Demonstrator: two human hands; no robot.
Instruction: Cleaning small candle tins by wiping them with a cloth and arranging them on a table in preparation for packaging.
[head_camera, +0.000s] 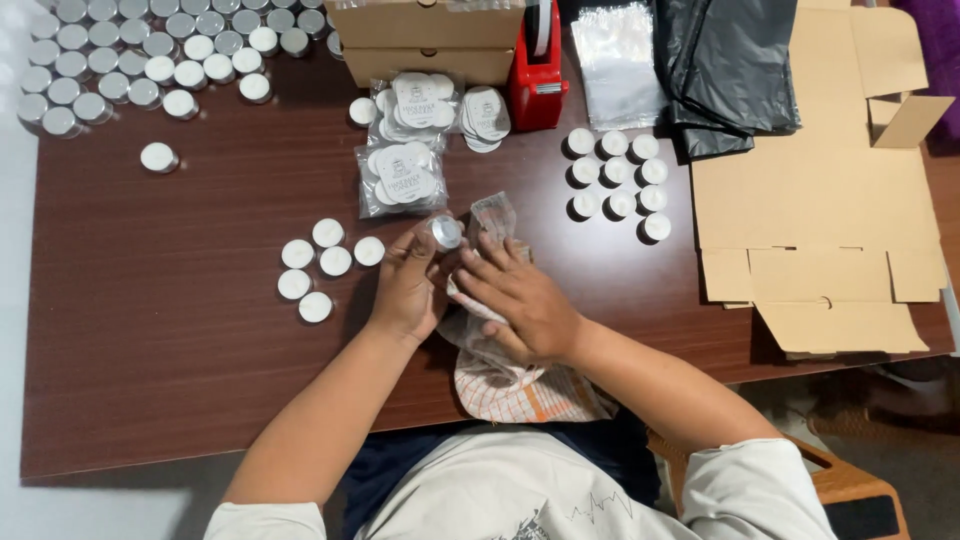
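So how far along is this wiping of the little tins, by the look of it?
Possibly done: ten tins in a neat block right of the hands, though which group is finished can't be told. In hand: the left hand holds one tin while the right hand presses the checked cloth. Seemingly left: five tins beside the left hand and a large batch at the table's far corner.

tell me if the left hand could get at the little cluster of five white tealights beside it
Probably yes. The left hand sits just right of the five white tealights with only bare table between, but its fingers are holding a small silver tin, so it would need to free them first.
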